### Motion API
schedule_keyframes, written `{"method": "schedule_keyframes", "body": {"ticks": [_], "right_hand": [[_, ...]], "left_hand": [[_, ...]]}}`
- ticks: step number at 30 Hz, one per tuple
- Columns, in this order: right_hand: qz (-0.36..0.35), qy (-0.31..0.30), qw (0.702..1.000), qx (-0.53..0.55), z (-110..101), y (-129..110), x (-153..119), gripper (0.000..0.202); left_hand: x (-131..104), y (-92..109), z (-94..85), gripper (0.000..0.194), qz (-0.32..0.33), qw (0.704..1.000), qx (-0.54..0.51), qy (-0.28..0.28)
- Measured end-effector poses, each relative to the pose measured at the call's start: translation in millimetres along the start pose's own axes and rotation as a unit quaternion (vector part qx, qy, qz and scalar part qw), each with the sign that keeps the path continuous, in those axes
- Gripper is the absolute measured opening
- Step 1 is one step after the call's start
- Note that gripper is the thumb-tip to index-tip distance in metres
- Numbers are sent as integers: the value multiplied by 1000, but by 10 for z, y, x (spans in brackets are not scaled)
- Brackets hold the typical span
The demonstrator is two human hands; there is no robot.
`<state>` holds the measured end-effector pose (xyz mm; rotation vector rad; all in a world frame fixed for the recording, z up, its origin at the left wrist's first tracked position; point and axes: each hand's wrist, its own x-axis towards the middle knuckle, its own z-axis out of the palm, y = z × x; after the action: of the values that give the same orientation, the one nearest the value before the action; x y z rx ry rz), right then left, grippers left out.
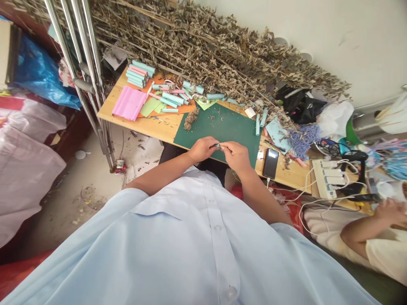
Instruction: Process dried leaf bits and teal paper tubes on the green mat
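crosswise, a small pale piece [218, 145], long axis roughly left to right, in the fingertip pinch of both hands [235, 156]

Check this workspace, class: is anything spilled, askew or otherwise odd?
Dry scraps litter the floor left of the table, as if dropped. White cables loop untidily around the power strip at the table's right end. Nothing looks clearly damaged.

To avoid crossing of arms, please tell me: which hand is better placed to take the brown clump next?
Left, probably: the left hand is nearer the brown clump; the right hand sits farther right.
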<state>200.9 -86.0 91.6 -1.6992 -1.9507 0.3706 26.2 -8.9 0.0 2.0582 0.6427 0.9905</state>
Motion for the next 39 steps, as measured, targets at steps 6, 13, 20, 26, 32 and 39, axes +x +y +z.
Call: {"method": "schedule_keyframes", "body": {"ticks": [6,13,20,26,32,39], "right_hand": [[55,1,998,24,11,-36,57,15],[61,-7,998,-4,-1,-58,45,11],[-17,-37,996,-75,-43,1,17,17],[-66,-55,992,-90,-86,2,-6,26],[-63,-79,989,-109,-122,-20,-3,27],[-34,-17,999,-23,-78,55,-26,29]], "left_hand": [[-2,21,-23,22,5,1000,0,1],[-6,20,-17,21,13,1000,1,5],[-2,30,-16,22,4,1000,-2,3],[0,26,-20,21,4,1000,-4,8],[-1,27,-20,22,5,1000,-5,6],[-1,36,-28,25,1,1000,-5,7]]}}
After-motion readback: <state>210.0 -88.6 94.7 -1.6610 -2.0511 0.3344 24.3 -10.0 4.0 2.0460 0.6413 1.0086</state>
